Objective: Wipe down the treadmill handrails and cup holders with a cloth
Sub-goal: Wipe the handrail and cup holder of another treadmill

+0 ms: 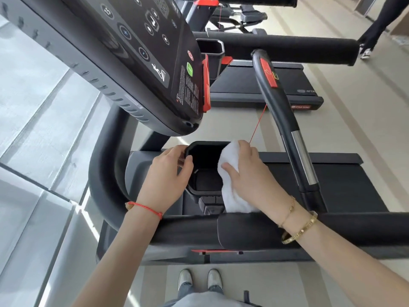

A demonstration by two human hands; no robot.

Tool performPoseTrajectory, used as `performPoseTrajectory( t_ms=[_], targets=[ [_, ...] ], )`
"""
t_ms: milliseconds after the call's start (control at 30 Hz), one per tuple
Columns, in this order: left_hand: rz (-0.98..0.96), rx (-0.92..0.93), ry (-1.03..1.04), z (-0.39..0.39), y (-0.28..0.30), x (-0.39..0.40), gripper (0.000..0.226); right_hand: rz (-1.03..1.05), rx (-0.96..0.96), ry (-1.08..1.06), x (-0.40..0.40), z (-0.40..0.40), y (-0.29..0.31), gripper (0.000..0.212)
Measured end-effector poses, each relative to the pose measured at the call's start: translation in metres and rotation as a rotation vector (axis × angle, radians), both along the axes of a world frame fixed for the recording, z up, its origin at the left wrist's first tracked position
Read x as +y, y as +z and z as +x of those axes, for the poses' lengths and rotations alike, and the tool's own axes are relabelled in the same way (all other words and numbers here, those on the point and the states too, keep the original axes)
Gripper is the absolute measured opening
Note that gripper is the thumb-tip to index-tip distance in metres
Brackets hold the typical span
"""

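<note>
The treadmill filled the spot, its padded handrail crossing below both wrists. The black cup holder opened upward, rigid. Her left hand gripped its left rim, fingers curled. The white cloth, soft and light, draped lengthwise over the holder's right rim; her right hand pinched it there, best bunched.

There is one view only, from the person's head. It looks forward and steeply down, close over the cup holder at center, shoes at 6 o'clock.
</note>
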State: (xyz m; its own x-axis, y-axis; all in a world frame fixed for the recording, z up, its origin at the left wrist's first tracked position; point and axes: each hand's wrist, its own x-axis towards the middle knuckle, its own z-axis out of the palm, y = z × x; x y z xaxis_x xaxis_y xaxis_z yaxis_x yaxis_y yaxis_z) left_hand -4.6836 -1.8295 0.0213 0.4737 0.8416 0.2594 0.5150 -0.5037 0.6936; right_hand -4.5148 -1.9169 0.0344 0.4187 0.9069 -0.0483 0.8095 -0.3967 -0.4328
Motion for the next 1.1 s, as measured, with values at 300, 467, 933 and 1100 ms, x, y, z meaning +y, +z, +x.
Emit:
performPoseTrajectory(
  t_ms=[300,467,933,1100],
  targets=[
    [-0.018,-0.017,-0.005,0.000,0.000,0.000,0.025,-0.074,0.166,-0.039,-0.002,-0.002,0.017,0.051],
    [-0.020,-0.018,-0.011,0.001,-0.001,0.001,0.027,-0.146,0.184,-0.088,-0.014,-0.009,0.017,0.056],
    [-0.016,-0.017,-0.006,0.000,-0.002,0.000,0.027,-0.138,0.202,-0.027,-0.005,0.004,0.009,0.052],
    [-0.021,-0.034,-0.011,0.000,-0.001,-0.002,0.027,-0.099,0.120,0.261,0.037,0.032,0.024,0.038]
  ],
)
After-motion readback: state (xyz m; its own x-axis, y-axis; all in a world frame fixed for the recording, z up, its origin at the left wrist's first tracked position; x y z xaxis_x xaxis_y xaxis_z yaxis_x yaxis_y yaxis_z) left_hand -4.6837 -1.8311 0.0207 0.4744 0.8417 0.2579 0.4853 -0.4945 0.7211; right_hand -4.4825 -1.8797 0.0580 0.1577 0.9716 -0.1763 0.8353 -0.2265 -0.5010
